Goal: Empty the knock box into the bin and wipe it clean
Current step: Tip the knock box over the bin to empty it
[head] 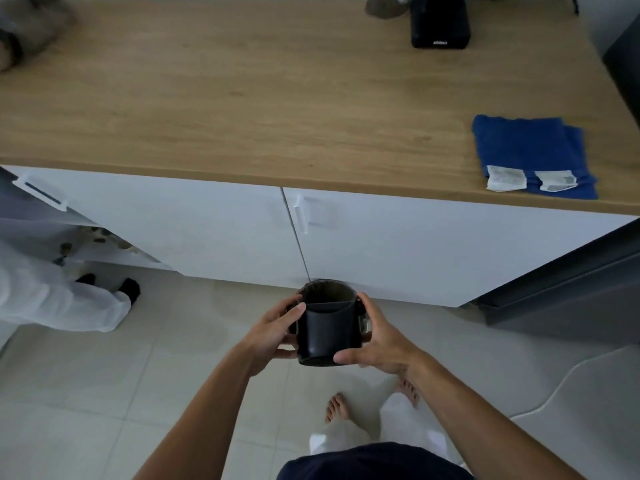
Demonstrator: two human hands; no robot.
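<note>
The black knock box (328,329) is held in the air above the tiled floor (138,375), in front of the white cabinet doors (225,226) and below the tabletop's (242,98) near edge; it stands roughly upright with its open mouth tipped slightly away, and its inside looks dark, so whether grounds remain I cannot tell; the left hand (273,332) clasps its left side, fingers wrapped on the wall; the right hand (377,337) clasps its right side, thumb under the base, so each grip is closed on the box; a folded blue cloth (530,150) lies near the tabletop's right near corner; a black appliance (440,26) stands at the far edge; bare feet (337,407) show below.
</note>
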